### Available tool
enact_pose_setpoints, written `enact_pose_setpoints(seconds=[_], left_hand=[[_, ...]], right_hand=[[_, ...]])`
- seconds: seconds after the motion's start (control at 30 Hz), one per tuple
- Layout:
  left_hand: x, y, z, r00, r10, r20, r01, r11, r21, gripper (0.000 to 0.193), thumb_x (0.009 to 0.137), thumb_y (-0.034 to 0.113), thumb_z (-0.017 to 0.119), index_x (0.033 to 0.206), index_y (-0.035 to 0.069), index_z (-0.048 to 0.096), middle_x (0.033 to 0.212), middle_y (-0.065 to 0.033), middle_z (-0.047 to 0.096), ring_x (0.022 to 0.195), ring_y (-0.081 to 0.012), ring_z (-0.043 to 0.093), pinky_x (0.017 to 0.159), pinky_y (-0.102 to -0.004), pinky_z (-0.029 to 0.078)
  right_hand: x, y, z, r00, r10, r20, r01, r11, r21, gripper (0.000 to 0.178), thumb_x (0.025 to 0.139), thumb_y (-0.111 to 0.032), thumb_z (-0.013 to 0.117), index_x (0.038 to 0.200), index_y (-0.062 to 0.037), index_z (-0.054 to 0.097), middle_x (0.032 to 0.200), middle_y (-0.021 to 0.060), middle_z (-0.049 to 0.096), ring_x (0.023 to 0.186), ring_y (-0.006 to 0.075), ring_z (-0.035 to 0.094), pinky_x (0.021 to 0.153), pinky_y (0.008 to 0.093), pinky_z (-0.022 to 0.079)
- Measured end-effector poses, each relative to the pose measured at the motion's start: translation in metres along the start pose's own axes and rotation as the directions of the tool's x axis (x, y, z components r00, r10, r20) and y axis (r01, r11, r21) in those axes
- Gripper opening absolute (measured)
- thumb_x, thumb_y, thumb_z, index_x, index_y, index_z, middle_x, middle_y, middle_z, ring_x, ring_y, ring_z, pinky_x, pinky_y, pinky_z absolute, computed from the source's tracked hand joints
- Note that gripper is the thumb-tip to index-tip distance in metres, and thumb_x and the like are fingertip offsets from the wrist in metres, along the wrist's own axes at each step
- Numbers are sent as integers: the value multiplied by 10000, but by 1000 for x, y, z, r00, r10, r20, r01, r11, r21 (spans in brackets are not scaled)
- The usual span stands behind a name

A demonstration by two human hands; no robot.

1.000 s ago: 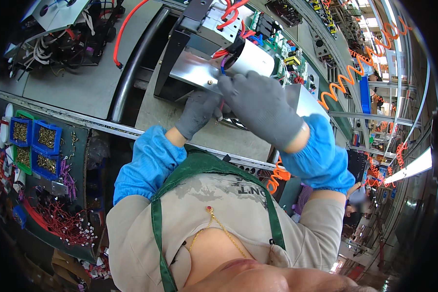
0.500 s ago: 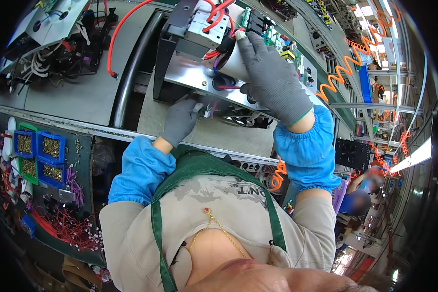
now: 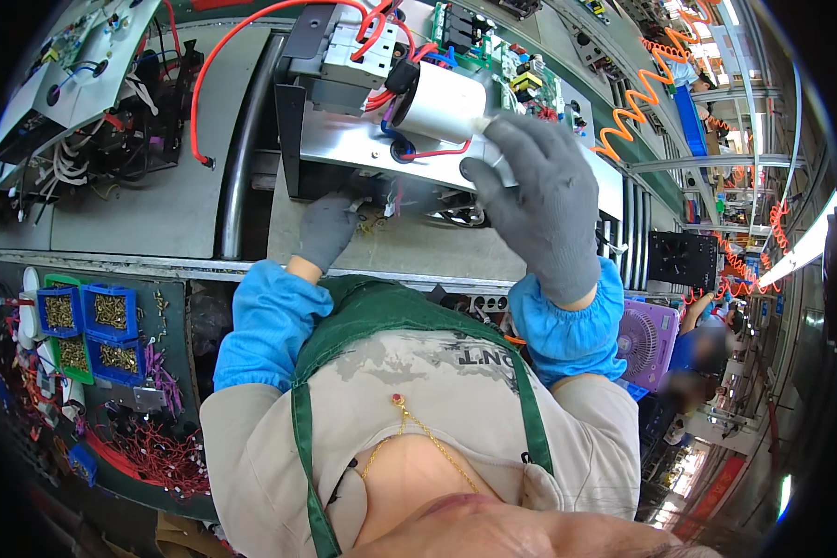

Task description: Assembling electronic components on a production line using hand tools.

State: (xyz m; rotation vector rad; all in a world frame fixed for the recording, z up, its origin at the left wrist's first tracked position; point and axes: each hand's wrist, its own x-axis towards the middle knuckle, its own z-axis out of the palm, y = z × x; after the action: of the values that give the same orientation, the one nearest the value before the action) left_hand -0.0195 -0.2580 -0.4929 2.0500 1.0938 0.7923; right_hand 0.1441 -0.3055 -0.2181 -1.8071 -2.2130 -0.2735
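Note:
A metal chassis with electrical parts lies on the bench before me. On it are a white cylinder, a white breaker-like block, red and blue wires, and a green circuit board. My right hand, in a grey glove, is beside the cylinder's right end, thumb and fingers apart, with nothing seen between them. Below the chassis's near edge, my gloved left hand has its fingers curled in toward the dark underside. What those fingers hold, if anything, is hidden. Thin wires hang close by.
Another wired unit stands on the left of the bench, past a metal roller. Lower left are blue screw bins and red wires. An orange coiled hose hangs at right, near a purple fan. Another person is farther right.
My right hand has come down and back from the top of the white cylinder, its fingers now apart. My left hand stays by the chassis's near edge, its fingers more tucked in.

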Motion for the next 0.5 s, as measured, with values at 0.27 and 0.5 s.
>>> enact_pose_setpoints(seconds=[0.27, 0.5], left_hand=[[20, 65, -5, 966, 38, -255, -20, 997, 75, 120, 792, 165, 555, 848, 59, 567, 788, -162, 574, 671, -345, 562, 598, -457, 454], [16, 65, -19, 979, 129, -157, -89, 966, 244, 121, 774, 170, 581, 843, 81, 538, 709, -128, 543, 662, -318, 567, 580, -438, 459]], right_hand=[[33, 13, 56, 988, 117, 97, -106, 988, -115, 583, 763, -235, 649, 1297, -150, 431, 1274, 133, 460, 1153, 358, 457, 945, 426, 428], [32, 15, 61, 987, 128, 93, -121, 990, -76, 650, 738, -239, 671, 1318, -129, 399, 1293, 149, 416, 1137, 349, 478, 931, 412, 458]])
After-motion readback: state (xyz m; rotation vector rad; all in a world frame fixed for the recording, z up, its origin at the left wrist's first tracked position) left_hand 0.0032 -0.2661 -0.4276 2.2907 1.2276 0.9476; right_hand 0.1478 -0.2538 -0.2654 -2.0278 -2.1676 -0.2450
